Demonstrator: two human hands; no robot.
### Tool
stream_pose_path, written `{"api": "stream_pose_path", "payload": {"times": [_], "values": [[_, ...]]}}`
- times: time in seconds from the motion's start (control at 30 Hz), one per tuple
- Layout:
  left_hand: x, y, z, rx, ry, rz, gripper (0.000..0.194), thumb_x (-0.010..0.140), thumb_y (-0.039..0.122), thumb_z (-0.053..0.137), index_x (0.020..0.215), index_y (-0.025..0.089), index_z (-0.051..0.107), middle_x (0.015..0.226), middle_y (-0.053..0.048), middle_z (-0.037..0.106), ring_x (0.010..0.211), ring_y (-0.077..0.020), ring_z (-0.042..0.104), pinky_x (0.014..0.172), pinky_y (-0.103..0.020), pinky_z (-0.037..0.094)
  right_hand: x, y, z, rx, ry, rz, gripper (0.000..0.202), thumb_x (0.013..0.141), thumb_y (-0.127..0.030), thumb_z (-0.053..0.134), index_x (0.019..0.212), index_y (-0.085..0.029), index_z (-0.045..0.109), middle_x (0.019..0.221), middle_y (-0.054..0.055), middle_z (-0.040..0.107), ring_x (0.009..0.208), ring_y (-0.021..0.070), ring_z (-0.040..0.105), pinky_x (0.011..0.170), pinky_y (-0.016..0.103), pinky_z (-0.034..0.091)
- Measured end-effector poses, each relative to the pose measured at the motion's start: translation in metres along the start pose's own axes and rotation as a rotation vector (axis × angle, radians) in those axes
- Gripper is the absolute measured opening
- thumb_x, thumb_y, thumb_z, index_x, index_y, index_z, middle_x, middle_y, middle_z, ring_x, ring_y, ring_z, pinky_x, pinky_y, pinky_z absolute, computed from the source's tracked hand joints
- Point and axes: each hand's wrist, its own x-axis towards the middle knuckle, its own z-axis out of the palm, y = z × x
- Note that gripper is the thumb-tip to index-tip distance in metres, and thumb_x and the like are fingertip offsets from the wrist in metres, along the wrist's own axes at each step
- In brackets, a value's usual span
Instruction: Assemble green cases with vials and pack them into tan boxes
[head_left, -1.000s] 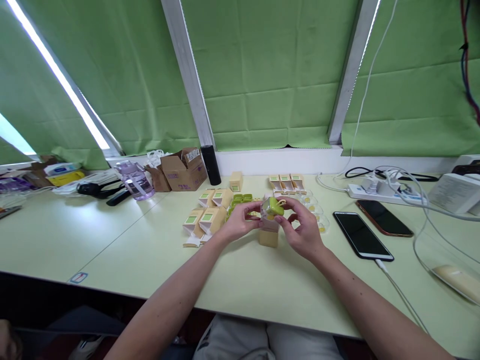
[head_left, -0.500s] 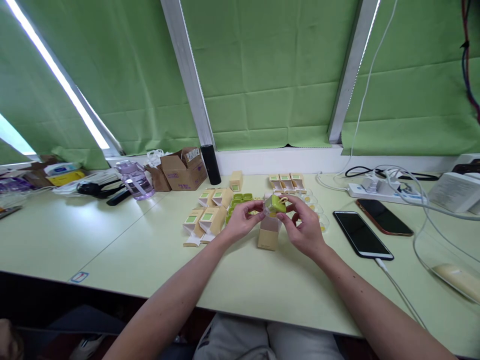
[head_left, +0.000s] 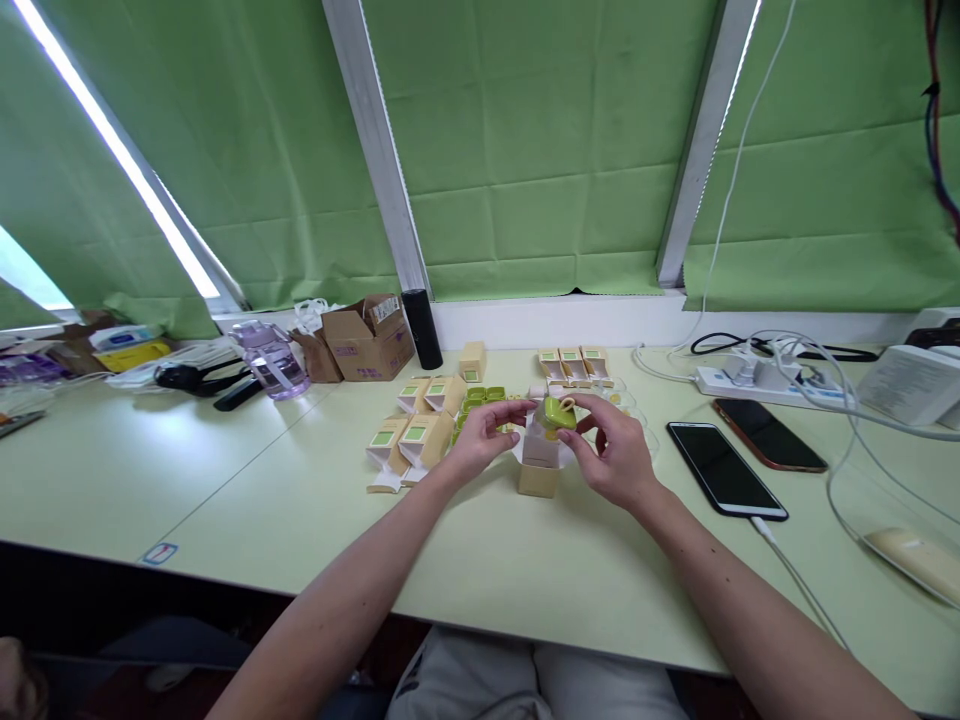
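My right hand [head_left: 616, 448] grips a small clear container with a green lid [head_left: 559, 412] and a pale loop on top, between thumb and fingers. The container is over the open top of a small beige cardboard box [head_left: 538, 482] with a white inside. At the left of that opening is my left hand [head_left: 484, 437], its thumb and index finger closed about the box's upper edge. Behind my left hand, several green lids [head_left: 474, 398] sit together. Several clear containers [head_left: 631, 410] stand behind my right hand, partly hidden by it.
Several beige boxes [head_left: 425, 440] with open flaps stand left, and more open boxes [head_left: 571, 366] at the back. Two phones [head_left: 724, 468] lie right, near a power strip [head_left: 772, 385] and white cables. A purple bottle [head_left: 270, 360], brown carton [head_left: 369, 340] and black cylinder [head_left: 422, 330] stand back left.
The green-lidded container has moved slightly right and down, from between both hands to over the box opening. My left fingers have left the container for the box edge.
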Motion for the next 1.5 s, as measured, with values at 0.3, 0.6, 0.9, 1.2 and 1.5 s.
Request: {"api": "stream_pose_path", "payload": {"times": [0.3, 0.6, 0.9, 1.2, 1.5], "values": [[0.002, 0.005, -0.008, -0.046, -0.112, -0.041, 0.064, 0.072, 0.026, 0.086, 0.134, 0.017, 0.073, 0.130, -0.017, 0.073, 0.114, -0.0285, 0.067, 0.096, -0.037, 0.053, 0.000, -0.001, -0.004, -0.089, -0.083, -0.005, 0.027, 0.094, -0.033, 0.063, 0.119, -0.023, 0.063, 0.116, 0.009, 0.078, 0.062, 0.0182, 0.072, 0.057, 0.032, 0.049], [0.003, 0.005, -0.014, -0.075, -0.169, -0.129, 0.072, 0.068, 0.014, 0.085, 0.137, 0.022, 0.068, 0.148, -0.017, 0.060, 0.114, -0.0243, 0.064, 0.073, -0.024, 0.054, -0.003, -0.003, -0.002, -0.108, -0.176, -0.032, 0.025, 0.093, -0.028, 0.062, 0.118, -0.024, 0.061, 0.115, 0.007, 0.078, 0.071, 0.0189, 0.074, 0.062, 0.031, 0.050], [0.002, 0.006, -0.017, -0.039, -0.207, -0.152, 0.076, 0.068, 0.013, 0.084, 0.141, 0.022, 0.064, 0.155, -0.017, 0.054, 0.123, -0.0267, 0.062, 0.074, -0.024, 0.054, -0.005, -0.006, 0.002, -0.141, -0.257, -0.072, 0.025, 0.090, -0.025, 0.064, 0.115, -0.024, 0.062, 0.106, 0.007, 0.076, 0.084, 0.0231, 0.069, 0.069, 0.034, 0.051], [0.002, 0.004, -0.017, -0.022, -0.209, -0.132, 0.078, 0.069, 0.014, 0.085, 0.143, 0.022, 0.063, 0.156, -0.017, 0.052, 0.129, -0.0295, 0.060, 0.078, -0.027, 0.057, -0.006, -0.010, 0.003, -0.082, -0.334, -0.084, 0.029, 0.085, -0.017, 0.063, 0.113, -0.024, 0.060, 0.109, 0.008, 0.071, 0.092, 0.0249, 0.065, 0.068, 0.034, 0.050], [0.002, 0.003, -0.016, -0.012, -0.222, -0.153, 0.079, 0.069, 0.011, 0.081, 0.144, 0.024, 0.061, 0.154, -0.015, 0.054, 0.131, -0.0295, 0.057, 0.078, -0.027, 0.056, -0.004, -0.011, 0.008, -0.063, -0.355, -0.153, 0.011, 0.095, -0.016, 0.058, 0.101, -0.024, 0.058, 0.100, 0.008, 0.068, 0.093, 0.0258, 0.060, 0.074, 0.036, 0.047]]}}
